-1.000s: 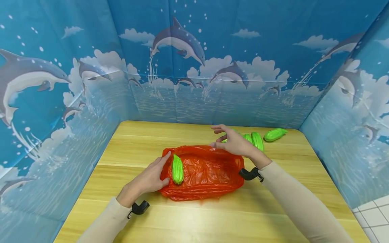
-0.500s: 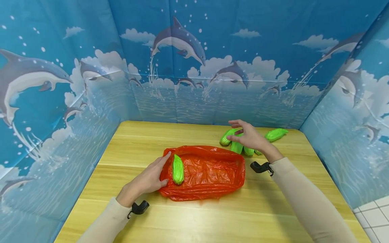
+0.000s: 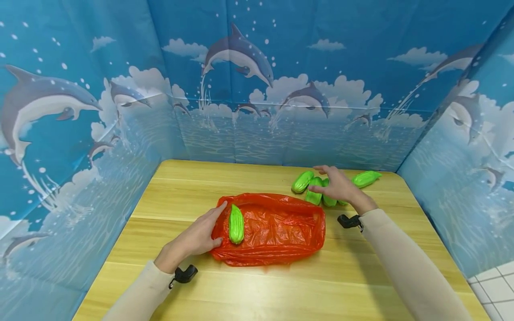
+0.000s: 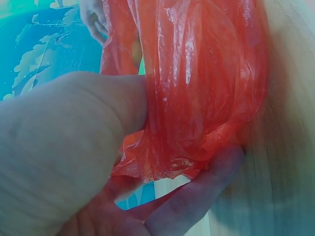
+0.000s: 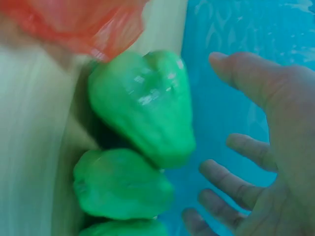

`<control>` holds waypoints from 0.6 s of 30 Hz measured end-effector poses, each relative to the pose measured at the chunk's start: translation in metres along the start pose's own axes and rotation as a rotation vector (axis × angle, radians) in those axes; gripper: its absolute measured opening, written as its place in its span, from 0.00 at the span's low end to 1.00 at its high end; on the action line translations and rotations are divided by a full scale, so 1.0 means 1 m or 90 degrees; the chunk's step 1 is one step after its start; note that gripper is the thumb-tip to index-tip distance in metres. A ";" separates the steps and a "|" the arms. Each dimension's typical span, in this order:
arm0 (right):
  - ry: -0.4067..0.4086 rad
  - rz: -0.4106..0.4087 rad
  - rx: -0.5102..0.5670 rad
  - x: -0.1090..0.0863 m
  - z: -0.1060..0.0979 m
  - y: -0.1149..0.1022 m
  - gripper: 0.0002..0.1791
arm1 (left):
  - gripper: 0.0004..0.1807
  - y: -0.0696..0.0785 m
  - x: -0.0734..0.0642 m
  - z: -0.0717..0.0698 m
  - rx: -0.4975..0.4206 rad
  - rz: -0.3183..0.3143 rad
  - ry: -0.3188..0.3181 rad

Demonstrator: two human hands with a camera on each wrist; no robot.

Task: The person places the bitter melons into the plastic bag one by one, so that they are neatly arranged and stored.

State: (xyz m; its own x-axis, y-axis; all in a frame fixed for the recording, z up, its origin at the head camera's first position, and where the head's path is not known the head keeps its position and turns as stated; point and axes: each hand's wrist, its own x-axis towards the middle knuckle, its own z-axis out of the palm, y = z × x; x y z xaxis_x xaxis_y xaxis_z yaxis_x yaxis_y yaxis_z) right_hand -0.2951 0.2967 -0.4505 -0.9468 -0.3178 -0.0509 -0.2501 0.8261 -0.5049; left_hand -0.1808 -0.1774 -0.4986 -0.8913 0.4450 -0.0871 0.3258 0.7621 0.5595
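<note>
Covering the back and both sides, a blue curtain (image 3: 257,142) printed with dolphins and clouds stands around a wooden worktop (image 3: 257,296). 2 pale sleeves (image 3: 405,258) stretch over the near half of the worktop, 1 from each side. A red plastic bag (image 3: 277,227) lies near the middle of the worktop, spread wide in an oblong, its long sides running roughly along the rear edge. The left hand (image 3: 196,234) grips the bag's left end, and in the left wrist view the plastic sits between thumb and fingers. The right hand (image 3: 339,185) hovers by the worktop's rear edge, right of centre, its thumb and fingers parted and grasping nothing; the right wrist view shows it just beside the green gourds (image 3: 314,191), apart from them. Of these, 1 lies inside the bag at the left end, its pointed tip toward the rear edge. At least 4 more show outside: a cluster just behind the bag's rear right corner, partly hidden by the right hand, and 1 nearer the worktop's rear right corner. A black bracket (image 3: 184,274) sits at each cuff.
</note>
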 end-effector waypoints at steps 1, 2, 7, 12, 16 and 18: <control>0.000 0.002 -0.014 0.001 0.002 0.003 0.49 | 0.60 0.000 0.000 0.000 0.000 -0.001 -0.001; -0.002 0.005 -0.025 0.001 0.003 0.006 0.49 | 0.60 0.000 0.000 0.000 0.000 -0.002 -0.001; -0.007 0.023 -0.057 0.002 0.011 0.016 0.51 | 0.61 0.000 -0.001 0.001 -0.002 -0.006 0.001; -0.006 0.037 -0.062 0.004 0.016 0.023 0.54 | 0.61 0.000 0.000 0.002 -0.005 -0.012 0.004; -0.009 0.048 -0.071 0.006 0.022 0.029 0.55 | 0.61 -0.001 -0.001 0.003 -0.010 -0.012 0.002; -0.008 0.051 -0.077 0.007 0.023 0.030 0.54 | 0.61 -0.001 -0.001 0.003 -0.012 -0.010 0.001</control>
State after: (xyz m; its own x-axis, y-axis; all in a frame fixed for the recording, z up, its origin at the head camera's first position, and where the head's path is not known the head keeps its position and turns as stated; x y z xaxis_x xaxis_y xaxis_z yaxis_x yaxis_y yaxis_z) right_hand -0.3047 0.3085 -0.4863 -0.9623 -0.2538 -0.0980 -0.1971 0.8987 -0.3918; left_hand -0.1791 -0.1777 -0.5013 -0.8971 0.4318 -0.0942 0.3058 0.7604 0.5730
